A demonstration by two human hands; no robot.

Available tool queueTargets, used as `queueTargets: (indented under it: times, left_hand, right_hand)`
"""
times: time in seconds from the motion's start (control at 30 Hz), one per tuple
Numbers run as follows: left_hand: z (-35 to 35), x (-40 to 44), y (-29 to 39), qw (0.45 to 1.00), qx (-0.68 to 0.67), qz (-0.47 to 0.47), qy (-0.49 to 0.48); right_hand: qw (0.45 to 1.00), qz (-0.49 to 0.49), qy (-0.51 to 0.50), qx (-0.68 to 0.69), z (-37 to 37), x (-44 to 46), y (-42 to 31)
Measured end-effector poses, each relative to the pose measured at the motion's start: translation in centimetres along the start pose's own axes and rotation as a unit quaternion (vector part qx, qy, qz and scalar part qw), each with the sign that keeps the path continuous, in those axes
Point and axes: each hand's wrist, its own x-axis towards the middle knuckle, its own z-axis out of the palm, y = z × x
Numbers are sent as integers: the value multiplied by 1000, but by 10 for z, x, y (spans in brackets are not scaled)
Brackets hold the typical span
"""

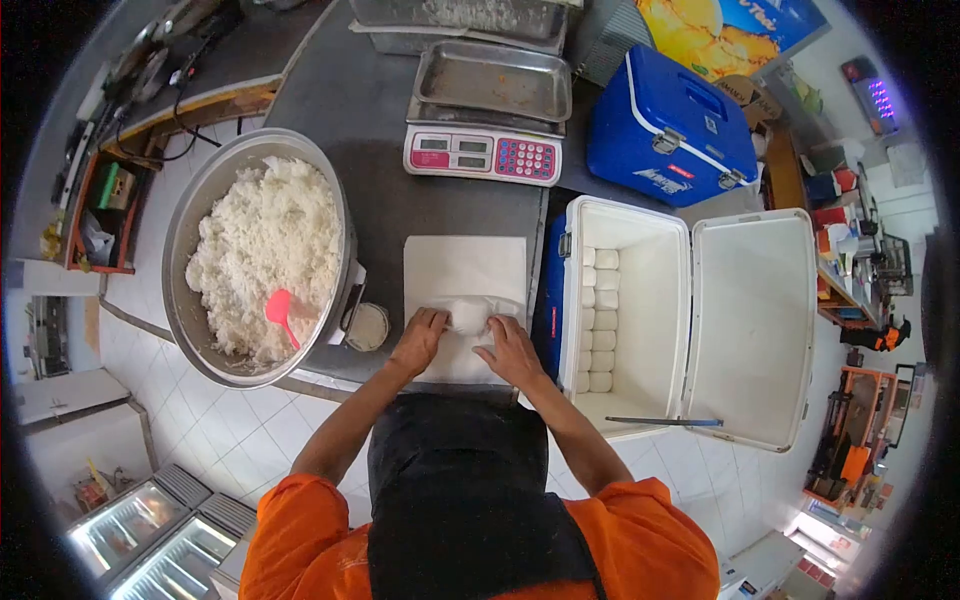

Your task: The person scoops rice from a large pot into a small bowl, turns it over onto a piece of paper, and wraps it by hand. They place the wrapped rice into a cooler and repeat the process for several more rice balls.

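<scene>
My left hand (421, 338) and my right hand (510, 350) are at either side of a white rounded bundle (467, 317), fingers closed on the white sheet around it. Under the bundle lies a stack of white sheets (465, 262) on the dark table. Left of it is a large metal pot (182, 300) of white rice (262, 240), with a pink scoop (279, 307) resting on the rice. A small round container (368, 327) with white contents stands between pot and sheets. On the right, an open cooler (645, 300) holds rows of white wrapped bundles (603, 320) along its left side.
Behind the sheets is a scale (482, 157) with a metal tray (495, 82) on it. A closed blue cooler (670, 125) stands at the back right. The open cooler's white lid (752, 325) extends rightward. More metal trays (470, 15) sit at the table's back.
</scene>
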Motion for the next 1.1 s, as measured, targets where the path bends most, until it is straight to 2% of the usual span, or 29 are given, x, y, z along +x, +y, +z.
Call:
queueTargets:
  times: [0.1,0.17,0.2,0.27,0.3,0.37,0.4,0.43,0.47,0.5,0.57,0.6,0.67,0.73,0.8,0.83,0.87,0.93,1.07,1.1]
  left_hand:
    - [3,17,-21,999,19,0,-38]
    - [-20,38,-11,984,-29,-98,-145]
    - [-30,49,-6,984,-27,-97,-145]
    - [-39,65,2,967,38,-190,-168]
    - [-38,69,0,967,37,-188,-168]
    - [-38,73,-3,983,68,-130,-112]
    - [-36,73,-3,983,70,-129,-111]
    - [-34,71,0,989,139,-41,-22]
    - [-30,70,2,975,205,47,66]
    - [-26,66,0,976,203,49,65]
    - [-20,53,-6,996,76,43,-11]
    - [-14,45,-4,996,76,45,-13]
    - [-2,27,7,996,58,-58,30]
    - [12,15,21,994,61,-79,36]
    - [25,4,31,978,47,-71,193]
    - [32,-4,25,982,29,-52,177]
    - [40,-11,20,983,26,-51,175]
    - [40,-12,23,984,-45,-52,166]
    - [40,-20,24,984,-97,-72,133]
    - [42,-21,23,988,-84,-61,112]
  right_hand:
    - [999,36,-22,25,18,-1,30]
    - [994,-19,-85,-60,1,16,27]
    - [994,-20,-84,-60,-5,27,25]
    - [972,151,-178,16,-13,43,22]
    - [972,152,-177,14,-14,48,21]
    - [956,246,-146,-66,-14,59,13]
    - [956,246,-144,-66,-16,64,7]
    - [976,170,1,-134,-19,66,0]
    - [965,89,145,-200,-22,69,-3]
    - [964,92,145,-201,-20,67,3]
    - [993,45,-60,-86,-12,61,16]
    - [993,48,-59,-86,-2,54,16]
    - [990,72,26,-123,21,33,7]
    - [991,109,8,-80,33,18,-13]
    - [977,138,153,-58,52,9,-35]
    - [979,147,140,17,57,5,-43]
    - [979,149,140,14,61,3,-50]
    - [961,167,167,142,58,4,-64]
    - [964,159,128,169,56,13,-74]
    - [955,194,141,173,57,23,-79]
